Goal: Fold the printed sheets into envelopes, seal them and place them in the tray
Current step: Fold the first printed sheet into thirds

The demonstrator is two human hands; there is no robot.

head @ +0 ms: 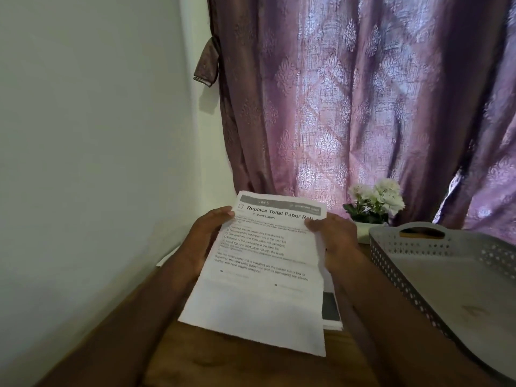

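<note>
A white printed sheet (259, 277) headed "Replace Toilet Paper Roll" is held up above the wooden table (223, 367), tilted toward me. My left hand (205, 241) grips its upper left edge, thumb on the front. Along the upper right edge, my right hand (335, 241) pinches the paper. Under the sheet lies a stack of more printed sheets (331, 311), mostly hidden. The grey perforated tray (413, 275) stands at the right with nothing visible inside.
A white pot of white flowers (372, 205) stands behind the tray's near corner. A purple patterned curtain (363, 107) hangs at the back. A pale wall (83, 135) closes off the left side.
</note>
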